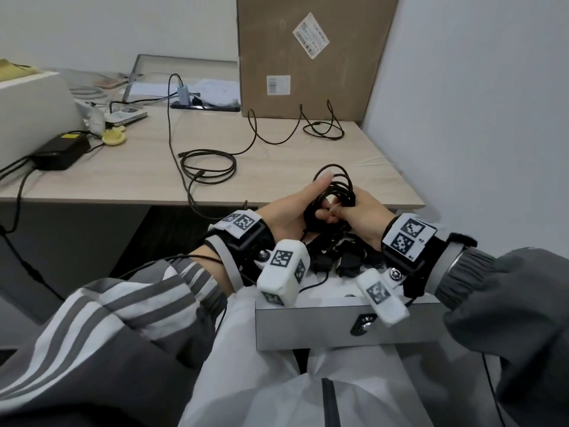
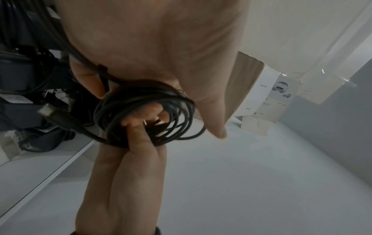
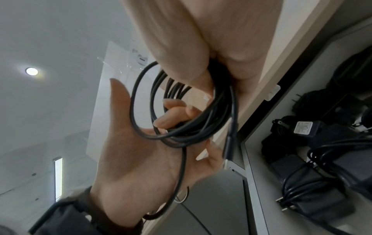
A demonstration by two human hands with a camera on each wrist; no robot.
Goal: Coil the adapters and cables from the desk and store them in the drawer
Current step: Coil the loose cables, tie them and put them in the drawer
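Head view: both hands grip a coiled cable (image 1: 334,192) above the drawer (image 1: 317,329) holding black adapters (image 1: 335,257).

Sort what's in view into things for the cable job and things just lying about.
For the job: coiled cable held by left hand and right hand; loose cables on desk; power brick; adapters in drawer.

Lying about: cardboard box; yellow cloth.
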